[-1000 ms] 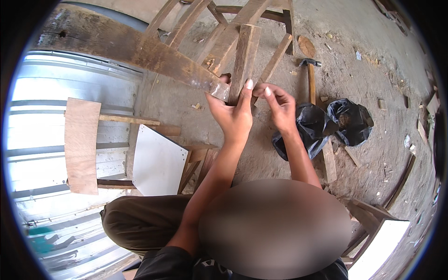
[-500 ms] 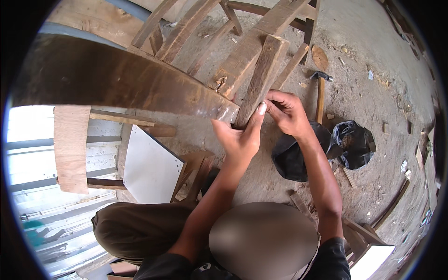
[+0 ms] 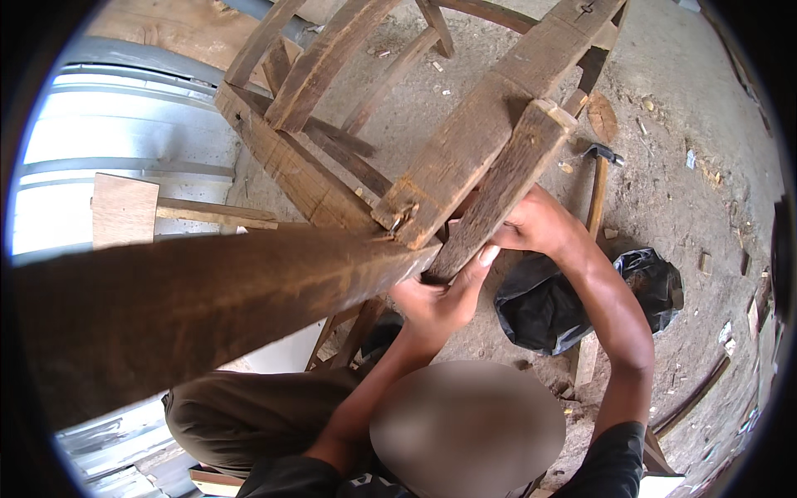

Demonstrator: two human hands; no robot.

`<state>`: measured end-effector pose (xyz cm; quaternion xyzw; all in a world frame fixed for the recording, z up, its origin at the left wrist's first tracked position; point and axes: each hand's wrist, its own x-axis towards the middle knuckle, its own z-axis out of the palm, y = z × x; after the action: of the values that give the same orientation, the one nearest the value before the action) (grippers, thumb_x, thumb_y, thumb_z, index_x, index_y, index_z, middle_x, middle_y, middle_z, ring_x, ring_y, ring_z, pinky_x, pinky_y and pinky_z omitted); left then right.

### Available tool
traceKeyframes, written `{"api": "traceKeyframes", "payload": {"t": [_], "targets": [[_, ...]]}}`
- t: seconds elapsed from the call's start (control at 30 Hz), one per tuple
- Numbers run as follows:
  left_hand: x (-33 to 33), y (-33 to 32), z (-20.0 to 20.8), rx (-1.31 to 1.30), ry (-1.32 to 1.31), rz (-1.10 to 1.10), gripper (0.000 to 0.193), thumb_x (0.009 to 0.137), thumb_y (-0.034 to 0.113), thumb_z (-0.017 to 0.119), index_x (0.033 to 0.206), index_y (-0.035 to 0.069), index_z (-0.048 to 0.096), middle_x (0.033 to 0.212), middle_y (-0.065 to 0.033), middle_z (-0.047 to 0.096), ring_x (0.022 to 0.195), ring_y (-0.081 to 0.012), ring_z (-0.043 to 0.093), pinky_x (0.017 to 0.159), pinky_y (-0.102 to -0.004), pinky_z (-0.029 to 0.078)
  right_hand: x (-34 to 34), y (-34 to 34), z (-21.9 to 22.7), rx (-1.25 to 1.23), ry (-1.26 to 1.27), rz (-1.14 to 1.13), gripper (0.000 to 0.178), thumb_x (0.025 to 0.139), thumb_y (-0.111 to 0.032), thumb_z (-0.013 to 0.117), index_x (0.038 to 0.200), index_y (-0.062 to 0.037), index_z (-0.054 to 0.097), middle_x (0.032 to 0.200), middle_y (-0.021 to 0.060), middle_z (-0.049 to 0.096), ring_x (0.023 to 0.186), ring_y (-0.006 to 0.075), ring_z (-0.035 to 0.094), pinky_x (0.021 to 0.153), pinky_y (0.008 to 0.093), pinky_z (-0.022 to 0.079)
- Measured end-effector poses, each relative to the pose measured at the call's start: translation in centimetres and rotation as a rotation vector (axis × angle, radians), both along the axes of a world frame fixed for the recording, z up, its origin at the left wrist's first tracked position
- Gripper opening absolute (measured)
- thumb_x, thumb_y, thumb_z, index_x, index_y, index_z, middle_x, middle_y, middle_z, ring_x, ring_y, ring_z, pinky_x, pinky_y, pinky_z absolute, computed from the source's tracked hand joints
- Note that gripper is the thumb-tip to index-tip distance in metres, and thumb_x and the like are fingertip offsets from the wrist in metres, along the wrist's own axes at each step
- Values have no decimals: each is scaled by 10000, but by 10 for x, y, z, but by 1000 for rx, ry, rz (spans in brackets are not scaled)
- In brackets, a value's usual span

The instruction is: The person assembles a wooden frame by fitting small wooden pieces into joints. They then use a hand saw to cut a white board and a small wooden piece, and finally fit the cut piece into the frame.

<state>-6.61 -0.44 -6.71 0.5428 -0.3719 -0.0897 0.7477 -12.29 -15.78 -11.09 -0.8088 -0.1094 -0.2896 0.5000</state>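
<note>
Holding a rough wooden frame (image 3: 465, 149) raised above the dirt floor (image 3: 689, 108), the person grips it at the joint where a short upright stick (image 3: 498, 195) meets a broad dark beam (image 3: 207, 307). The left hand (image 3: 436, 299) sits under the lower end of the stick, fingers (image 3: 486, 256) curled round it and closed on the wood. The right hand (image 3: 535, 224) is pressed against the stick's far side; its fingers are hidden behind the timber, so whether they clasp or merely brace cannot be told.

Handling judgement: the frame looks stiff and fairly heavy — several thick, weathered members joined at angles, with splintery faces and what looks like a nail (image 3: 400, 222) protruding at the joint. It will not flex, but the joints may be loose. Best hold is on the flat sides of a member, clear of the joint and of broken ends.

Edges and room: a corrugated metal sheet (image 3: 116, 166) lies to the left, with a pale board (image 3: 124, 207) beside it. A hammer (image 3: 598, 178) lies on the floor just beyond the right hand, and a black plastic bag (image 3: 581, 295) sits beside the right forearm. Open floor lies to the far right — scattered only with small wood scraps.
</note>
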Motion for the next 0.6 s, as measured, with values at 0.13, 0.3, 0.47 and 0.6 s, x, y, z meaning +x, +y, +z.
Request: {"api": "traceKeyframes", "payload": {"t": [0.13,0.3,0.47,0.6], "targets": [[2,1,-4,-17,-20,-14,395,818,-39,745,1165,-105,569,1119,-173,650,966,-188,652,822,-306,542,5,1,-2,23,-122,-5,403,716,62,710,1098,-61,690,1080,162,685,987,401,645,841,443,529],[0,6,-4,55,35,-53,366,830,-52,729,1156,-112,574,1075,-166,670,932,-171,661,815,-302,554,6,5,-22,91,-92,-13,382,684,53,711,1051,-51,697,1076,168,683,977,411,643,843,449,529],[0,-5,0,-91,-9,-36,359,836,-84,706,1166,-122,571,1095,-186,670,963,-185,669,826,-300,561,5,10,-23,139,-71,-43,351,708,51,709,1045,-45,698,1058,168,684,944,408,654,819,440,535],[-2,-4,1,-81,15,-34,358,836,-98,695,1169,-128,567,1101,-192,669,972,-193,671,833,-303,563,7,12,-23,163,-95,-50,325,725,46,707,1038,-39,699,1045,167,686,929,402,661,808,435,536]]}}
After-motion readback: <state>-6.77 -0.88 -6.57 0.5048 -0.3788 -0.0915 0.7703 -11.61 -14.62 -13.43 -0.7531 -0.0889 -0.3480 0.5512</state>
